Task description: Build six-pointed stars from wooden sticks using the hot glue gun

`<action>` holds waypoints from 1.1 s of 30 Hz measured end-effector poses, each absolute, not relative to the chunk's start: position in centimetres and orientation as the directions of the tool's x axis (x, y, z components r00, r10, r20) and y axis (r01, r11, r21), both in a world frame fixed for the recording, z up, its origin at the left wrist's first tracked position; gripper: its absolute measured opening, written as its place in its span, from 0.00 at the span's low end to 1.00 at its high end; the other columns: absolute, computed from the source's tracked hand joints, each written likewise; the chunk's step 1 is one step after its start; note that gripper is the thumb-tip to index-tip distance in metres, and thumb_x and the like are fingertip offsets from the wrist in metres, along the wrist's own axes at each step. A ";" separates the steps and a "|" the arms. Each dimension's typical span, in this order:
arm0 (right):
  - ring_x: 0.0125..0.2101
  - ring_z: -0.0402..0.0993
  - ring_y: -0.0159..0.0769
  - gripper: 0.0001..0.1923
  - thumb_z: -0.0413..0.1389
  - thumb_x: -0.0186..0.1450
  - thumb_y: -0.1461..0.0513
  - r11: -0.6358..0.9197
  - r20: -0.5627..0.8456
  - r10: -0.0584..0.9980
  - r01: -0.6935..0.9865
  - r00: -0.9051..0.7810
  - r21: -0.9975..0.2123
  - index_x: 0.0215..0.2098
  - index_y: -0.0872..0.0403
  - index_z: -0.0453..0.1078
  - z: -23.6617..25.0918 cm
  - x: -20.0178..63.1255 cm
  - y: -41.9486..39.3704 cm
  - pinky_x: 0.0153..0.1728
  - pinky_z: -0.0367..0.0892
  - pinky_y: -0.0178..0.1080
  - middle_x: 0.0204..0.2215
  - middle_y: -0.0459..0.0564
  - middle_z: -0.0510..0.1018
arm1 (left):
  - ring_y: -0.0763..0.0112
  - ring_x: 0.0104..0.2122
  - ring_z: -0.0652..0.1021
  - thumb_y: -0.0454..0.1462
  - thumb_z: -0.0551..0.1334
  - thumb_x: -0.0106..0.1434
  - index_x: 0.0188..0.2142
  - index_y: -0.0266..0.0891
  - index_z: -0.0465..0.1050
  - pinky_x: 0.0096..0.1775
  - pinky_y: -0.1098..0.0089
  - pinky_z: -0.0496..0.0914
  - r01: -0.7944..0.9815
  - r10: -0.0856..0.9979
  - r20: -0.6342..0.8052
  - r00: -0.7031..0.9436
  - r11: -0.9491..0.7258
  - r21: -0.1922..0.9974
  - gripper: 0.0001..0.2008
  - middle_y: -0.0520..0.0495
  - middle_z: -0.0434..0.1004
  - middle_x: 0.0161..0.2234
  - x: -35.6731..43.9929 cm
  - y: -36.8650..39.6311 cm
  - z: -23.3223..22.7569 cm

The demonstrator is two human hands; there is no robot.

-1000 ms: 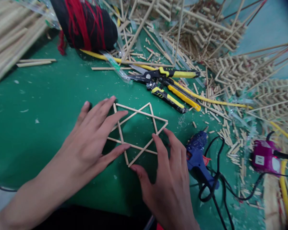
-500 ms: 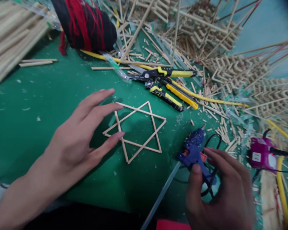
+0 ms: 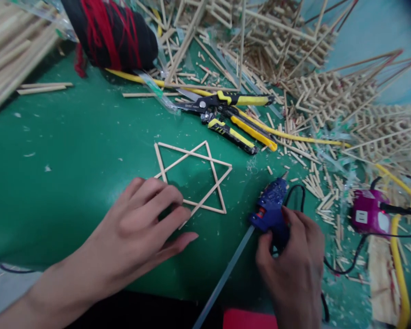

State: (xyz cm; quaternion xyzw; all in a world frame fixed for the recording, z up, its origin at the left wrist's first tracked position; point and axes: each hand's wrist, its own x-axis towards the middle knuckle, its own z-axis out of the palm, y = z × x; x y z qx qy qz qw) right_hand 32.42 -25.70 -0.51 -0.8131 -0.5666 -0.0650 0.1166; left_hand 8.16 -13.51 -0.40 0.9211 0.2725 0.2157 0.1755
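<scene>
A six-pointed star of thin wooden sticks (image 3: 195,176) lies flat on the green mat (image 3: 71,151). My left hand (image 3: 144,228) rests over the star's lower left corner, fingers curled and pressing down, hiding that corner. My right hand (image 3: 294,269) is wrapped around the handle of a blue hot glue gun (image 3: 270,205), to the right of the star. The gun's nozzle points up and away, and a clear glue stick (image 3: 222,278) sticks out of its back toward me.
Yellow-handled cutters (image 3: 226,114) lie just beyond the star. Heaps of cut sticks and stick frames (image 3: 311,91) fill the right and back. A red and black yarn bundle (image 3: 109,32) sits at the back, long sticks (image 3: 13,50) at the left, a purple plug (image 3: 370,214) at the right.
My right hand left the star, reached right and closed on the glue gun. My left hand slid from the star's upper left down to its lower left corner.
</scene>
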 end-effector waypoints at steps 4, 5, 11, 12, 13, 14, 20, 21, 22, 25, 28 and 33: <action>0.42 0.74 0.53 0.22 0.53 0.63 0.60 -0.362 0.189 0.908 0.928 0.373 -0.089 0.54 0.59 0.68 -0.2 33.3 -25.3 0.41 0.72 0.53 0.48 0.65 0.75 | 0.62 0.36 0.68 0.36 0.62 0.71 0.38 0.38 0.71 0.37 0.62 0.63 0.426 0.573 0.300 0.763 -0.794 0.434 0.04 0.45 0.70 0.36 8.6 -13.5 -0.8; 0.40 0.74 0.51 0.22 0.53 0.62 0.60 -0.359 0.170 0.915 0.931 0.366 -0.068 0.53 0.59 0.67 -0.1 33.6 -25.2 0.39 0.71 0.51 0.48 0.65 0.75 | 0.61 0.35 0.68 0.36 0.62 0.71 0.37 0.38 0.71 0.36 0.62 0.63 0.431 0.572 0.292 0.766 -0.795 0.426 0.05 0.45 0.69 0.36 8.6 -13.5 -1.0; 0.31 0.73 0.44 0.21 0.57 0.58 0.57 -0.340 0.145 0.929 0.940 0.340 -0.030 0.48 0.56 0.66 1.0 35.9 -25.2 0.28 0.65 0.41 0.37 0.55 0.74 | 0.62 0.35 0.68 0.35 0.63 0.70 0.34 0.38 0.71 0.35 0.62 0.63 0.462 0.619 0.339 0.709 -0.770 0.440 0.06 0.45 0.70 0.35 8.8 -13.6 -1.2; 0.29 0.72 0.42 0.21 0.59 0.58 0.55 -0.360 0.184 0.914 0.932 0.362 -0.045 0.47 0.55 0.66 1.1 36.2 -25.3 0.27 0.64 0.40 0.35 0.53 0.73 | 0.62 0.34 0.68 0.35 0.63 0.69 0.34 0.37 0.71 0.35 0.62 0.63 0.469 0.626 0.347 0.699 -0.767 0.438 0.06 0.45 0.71 0.35 8.8 -13.6 -1.2; 0.28 0.71 0.41 0.20 0.60 0.58 0.54 -0.376 0.227 0.896 0.924 0.381 -0.065 0.45 0.55 0.67 1.2 36.4 -25.4 0.27 0.63 0.40 0.33 0.51 0.73 | 0.62 0.34 0.68 0.35 0.63 0.69 0.34 0.37 0.72 0.35 0.62 0.63 0.479 0.630 0.345 0.696 -0.765 0.431 0.06 0.45 0.71 0.35 8.9 -13.6 -1.1; 0.27 0.71 0.40 0.19 0.61 0.59 0.53 -0.371 0.274 0.883 0.924 0.381 -0.088 0.44 0.54 0.67 1.2 36.4 -25.4 0.27 0.64 0.39 0.33 0.50 0.74 | 0.62 0.34 0.68 0.35 0.62 0.69 0.34 0.37 0.72 0.35 0.62 0.63 0.488 0.631 0.334 0.700 -0.764 0.421 0.06 0.44 0.71 0.34 8.9 -13.7 -1.1; 0.25 0.76 0.33 0.14 0.62 0.67 0.51 -0.266 0.387 0.859 0.938 0.334 -0.220 0.35 0.51 0.67 1.5 34.0 -24.5 0.25 0.63 0.34 0.35 0.49 0.82 | 0.61 0.34 0.66 0.34 0.61 0.70 0.32 0.37 0.72 0.35 0.60 0.65 0.507 0.621 0.303 0.722 -0.774 0.379 0.08 0.44 0.70 0.34 9.1 -13.7 -1.3; 0.24 0.76 0.32 0.12 0.61 0.68 0.52 -0.237 0.352 0.880 0.937 0.319 -0.256 0.34 0.51 0.67 1.5 33.7 -24.4 0.24 0.63 0.34 0.34 0.47 0.82 | 0.61 0.34 0.66 0.33 0.61 0.70 0.32 0.37 0.72 0.35 0.60 0.65 0.506 0.617 0.308 0.724 -0.779 0.371 0.08 0.43 0.70 0.34 9.1 -13.7 -1.4; 0.24 0.76 0.31 0.10 0.61 0.68 0.54 -0.183 0.310 0.909 0.936 0.277 -0.301 0.34 0.50 0.67 1.6 33.5 -24.3 0.24 0.63 0.33 0.32 0.45 0.82 | 0.61 0.34 0.66 0.33 0.61 0.69 0.32 0.37 0.72 0.35 0.60 0.65 0.506 0.613 0.310 0.726 -0.783 0.362 0.08 0.43 0.70 0.34 9.1 -13.7 -1.4; 0.25 0.76 0.30 0.08 0.61 0.67 0.60 0.031 0.210 0.974 0.870 0.084 -0.492 0.34 0.49 0.65 1.7 33.4 -24.7 0.25 0.65 0.31 0.31 0.43 0.80 | 0.62 0.34 0.66 0.32 0.61 0.69 0.31 0.37 0.72 0.34 0.60 0.64 0.506 0.609 0.318 0.727 -0.787 0.352 0.08 0.43 0.71 0.34 9.3 -13.6 -1.4; 0.29 0.76 0.33 0.09 0.56 0.70 0.55 0.086 0.112 0.994 0.766 -0.019 -0.637 0.34 0.50 0.63 1.9 33.4 -25.5 0.26 0.65 0.34 0.33 0.47 0.77 | 0.62 0.33 0.66 0.31 0.61 0.68 0.30 0.36 0.73 0.34 0.60 0.64 0.503 0.608 0.332 0.721 -0.789 0.352 0.09 0.43 0.71 0.33 9.4 -13.6 -1.4; 0.30 0.72 0.33 0.08 0.50 0.72 0.55 0.088 -0.015 0.991 0.728 -0.133 -0.680 0.37 0.50 0.62 2.5 33.0 -25.6 0.27 0.64 0.35 0.34 0.49 0.72 | 0.62 0.33 0.65 0.30 0.62 0.68 0.30 0.36 0.73 0.33 0.60 0.65 0.493 0.606 0.332 0.723 -0.789 0.368 0.08 0.43 0.72 0.33 9.6 -13.5 -1.3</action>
